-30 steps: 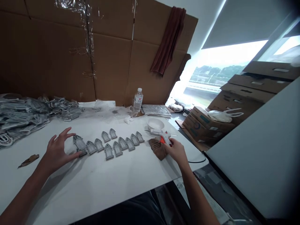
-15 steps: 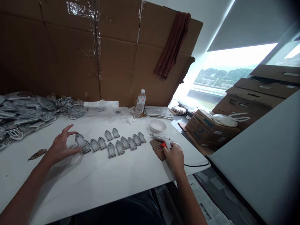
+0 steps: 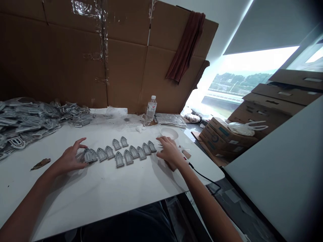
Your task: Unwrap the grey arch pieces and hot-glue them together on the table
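While the left grip (image 3: pixel 69 158) and right grip (image 3: pixel 170 151) lay open, grey arched tags (image 3: pixel 119 159) stood laid out in a row.
Left of that row, a far larger heap of tags (image 3: pixel 30 117) lay unsorted.

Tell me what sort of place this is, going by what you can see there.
Probably a makeshift craft workshop: a row of grey arch-shaped pieces on a white table, a heap of similar pieces, and taped-up cardboard sheets behind.
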Motion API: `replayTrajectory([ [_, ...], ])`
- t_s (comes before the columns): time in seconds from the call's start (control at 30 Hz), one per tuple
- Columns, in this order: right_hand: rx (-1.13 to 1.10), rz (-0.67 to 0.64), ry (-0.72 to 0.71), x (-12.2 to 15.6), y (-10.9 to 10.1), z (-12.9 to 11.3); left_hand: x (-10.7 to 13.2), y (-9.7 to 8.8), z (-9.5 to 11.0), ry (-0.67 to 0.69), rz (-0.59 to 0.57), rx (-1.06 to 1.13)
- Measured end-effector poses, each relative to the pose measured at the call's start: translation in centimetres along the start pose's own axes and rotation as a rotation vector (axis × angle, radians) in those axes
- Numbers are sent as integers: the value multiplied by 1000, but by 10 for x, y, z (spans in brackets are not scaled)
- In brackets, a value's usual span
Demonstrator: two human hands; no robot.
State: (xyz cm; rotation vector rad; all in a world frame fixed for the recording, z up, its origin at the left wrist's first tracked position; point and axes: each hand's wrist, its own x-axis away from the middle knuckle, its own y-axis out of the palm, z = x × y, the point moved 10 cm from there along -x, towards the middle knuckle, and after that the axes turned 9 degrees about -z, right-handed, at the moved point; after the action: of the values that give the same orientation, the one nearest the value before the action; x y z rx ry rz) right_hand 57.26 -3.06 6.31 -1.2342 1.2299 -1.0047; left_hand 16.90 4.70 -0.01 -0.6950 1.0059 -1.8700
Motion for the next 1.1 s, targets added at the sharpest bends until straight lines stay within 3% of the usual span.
replayTrajectory([
  [0.1, 111, -238, -145, -33, 15, -21, -3, 3, -3, 1, 5, -43],
  [0.2, 225, -468, -168, -55, 37, -27, -5, 6, -4, 21, 0, -66],
  [0.27, 254, -539, -170, -63, 47, -28, -5, 7, -2, 37, 0, -70],
  [0.5, 212, -565, -174, -75, 54, -24, -8, 10, -4, -7, 0, -92],
  [0.77, 179, -532, -253, -73, 37, -37, -12, 12, -6, -5, 27, -101],
  [1.1, 139, -613, -322, -68, 63, -61, -10, 0, -9, -55, 89, -135],
])
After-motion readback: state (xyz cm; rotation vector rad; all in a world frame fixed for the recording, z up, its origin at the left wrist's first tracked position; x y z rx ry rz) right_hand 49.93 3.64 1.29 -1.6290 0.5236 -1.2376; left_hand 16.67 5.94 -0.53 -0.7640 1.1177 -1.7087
